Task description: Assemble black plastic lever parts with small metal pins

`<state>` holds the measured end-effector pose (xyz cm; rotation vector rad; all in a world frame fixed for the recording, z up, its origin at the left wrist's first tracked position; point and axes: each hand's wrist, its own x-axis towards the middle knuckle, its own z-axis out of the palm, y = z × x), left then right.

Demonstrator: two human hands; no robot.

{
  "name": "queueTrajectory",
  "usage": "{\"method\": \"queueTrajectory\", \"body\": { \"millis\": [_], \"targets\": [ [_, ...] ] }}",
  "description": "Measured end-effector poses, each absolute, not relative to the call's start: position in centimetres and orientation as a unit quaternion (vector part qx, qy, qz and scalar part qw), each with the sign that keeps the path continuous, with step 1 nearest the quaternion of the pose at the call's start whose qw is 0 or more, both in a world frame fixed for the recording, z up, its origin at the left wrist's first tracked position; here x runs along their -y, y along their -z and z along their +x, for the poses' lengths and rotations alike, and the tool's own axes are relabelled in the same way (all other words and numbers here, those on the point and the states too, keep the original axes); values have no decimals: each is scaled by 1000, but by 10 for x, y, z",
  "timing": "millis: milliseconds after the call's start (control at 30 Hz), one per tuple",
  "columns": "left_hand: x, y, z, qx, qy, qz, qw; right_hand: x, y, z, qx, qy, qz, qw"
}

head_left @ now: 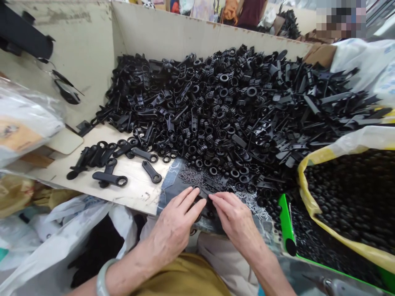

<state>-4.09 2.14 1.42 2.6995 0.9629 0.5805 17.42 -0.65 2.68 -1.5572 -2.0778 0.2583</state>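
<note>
My left hand [177, 218] is closed over a black plastic arm piece [203, 195] at the front edge of the work surface. Its fingertips press on the piece, and the palm hides the underside. Close by on the right, my right hand [237, 213] has thumb and fingers pinched together at the other end of that piece. Whatever small item may be between those fingertips is hidden. Under the hands lies a denim cloth [169, 181]. Just beyond them are small dark metal bits [191, 176], and silver pins [254, 205] lie beside my right hand.
A large heap of black plastic parts [210, 98] fills the board-walled bin. Ring-ended arms [151, 172] lie at left. On the right are a bright green tray edge [286, 226] and a yellow-rimmed sack [304, 181] of black pieces. A white bag [123, 230] hangs front left.
</note>
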Motion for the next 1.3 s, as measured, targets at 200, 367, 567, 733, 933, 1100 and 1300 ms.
{"method": "queueTrajectory", "body": {
  "millis": [200, 367, 567, 733, 933, 1100, 1300],
  "targets": [
    [-21, -28, -55, -374, -283, 851, 237, -8, -21, 173, 809, -42, -529, 254],
    [-35, -61, -54, -448, -316, 604, 579, -11, -14, 177, 816, -23, -509, 274],
    [-35, -79, -24, -378, -405, 243, 796, 9, -36, 166, 744, -56, -550, 375],
    [-26, -74, -10, -346, -436, 223, 800, 40, -54, 132, 645, -230, -584, 436],
    [-17, -64, -20, -360, -453, 317, 751, 49, -44, 109, 579, -290, -589, 483],
    [-7, -39, -62, -437, -490, 479, 583, 55, -31, 119, 670, -220, -574, 417],
    [-24, -27, -73, -327, -292, 883, 167, 52, -18, 145, 724, -134, -592, 328]
  ]
}}
